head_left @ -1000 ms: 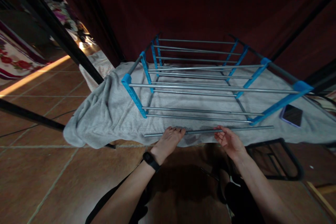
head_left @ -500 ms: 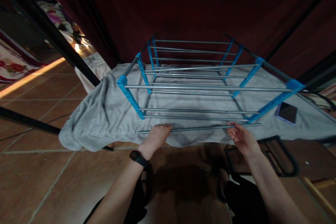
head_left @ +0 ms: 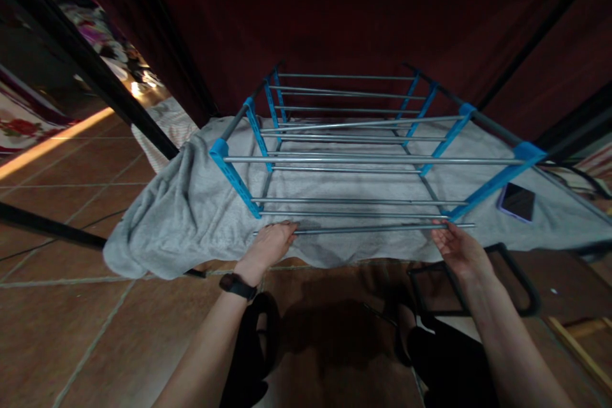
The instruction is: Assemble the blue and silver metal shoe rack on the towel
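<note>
A loose grey metal tube [head_left: 363, 229] runs level along the front of the blanket, just before the rack. Near its left end my left hand [head_left: 273, 243] is closed around it, a dark watch on the wrist. Toward the other end my right hand [head_left: 456, 247] pinches the tube between thumb and fingers, palm partly turned up. Behind it a rack [head_left: 492, 191] of blue plastic side pieces and grey metal tubes lies on the grey blanket [head_left: 167, 223]. One upper tube at the front spans between two blue corner pieces.
A phone [head_left: 517, 201] lies on the blanket to the right of the rack. Black metal posts [head_left: 90, 73] stand at the left, and a dark red curtain [head_left: 335, 19] hangs behind. Below is a tiled floor [head_left: 57, 325], with a black metal frame [head_left: 516, 280] at lower right.
My hands have moved farther apart along the tube, the left one leftward and the right one rightward. The tube now lies more level. The camera view has shifted slightly.
</note>
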`<state>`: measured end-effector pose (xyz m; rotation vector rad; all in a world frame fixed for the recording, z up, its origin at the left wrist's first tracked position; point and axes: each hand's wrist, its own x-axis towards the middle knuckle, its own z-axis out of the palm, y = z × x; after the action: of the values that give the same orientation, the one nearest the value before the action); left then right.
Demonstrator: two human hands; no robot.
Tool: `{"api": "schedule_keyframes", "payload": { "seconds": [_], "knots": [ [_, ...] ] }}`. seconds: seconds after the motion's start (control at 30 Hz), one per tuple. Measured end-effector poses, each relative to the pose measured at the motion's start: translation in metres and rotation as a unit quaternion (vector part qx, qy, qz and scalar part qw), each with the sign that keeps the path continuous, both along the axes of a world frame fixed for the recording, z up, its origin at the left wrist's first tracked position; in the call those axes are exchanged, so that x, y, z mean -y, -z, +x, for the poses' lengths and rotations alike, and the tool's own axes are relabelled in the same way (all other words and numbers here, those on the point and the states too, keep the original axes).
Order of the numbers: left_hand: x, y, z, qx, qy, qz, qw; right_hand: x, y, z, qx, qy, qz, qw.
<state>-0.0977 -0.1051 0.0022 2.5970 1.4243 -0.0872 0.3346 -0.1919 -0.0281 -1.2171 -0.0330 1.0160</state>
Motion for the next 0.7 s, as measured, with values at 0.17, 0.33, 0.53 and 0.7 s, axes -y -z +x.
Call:
{"api": "schedule_keyframes", "payload": {
  "seconds": [0.17,0.33,0.53,0.7],
  "knots": [
    [-0.008,-0.001,-0.015,-0.026,-0.043,0.000,0.999,0.004,-0.005,0.008,-0.006,0.037,-0.014,0.999],
    [-0.013,-0.002,-0.030,-0.034,-0.075,0.005,0.997,0.008,-0.007,0.018,-0.001,0.035,-0.026,0.999],
    [-0.019,-0.001,-0.044,0.035,-0.111,-0.015,0.993,0.010,-0.002,0.032,0.001,0.013,-0.009,1.000],
    [-0.022,-0.010,-0.046,0.303,-0.134,-0.194,0.923,0.015,-0.001,0.044,-0.014,0.038,-0.017,0.999]
  ]
}}
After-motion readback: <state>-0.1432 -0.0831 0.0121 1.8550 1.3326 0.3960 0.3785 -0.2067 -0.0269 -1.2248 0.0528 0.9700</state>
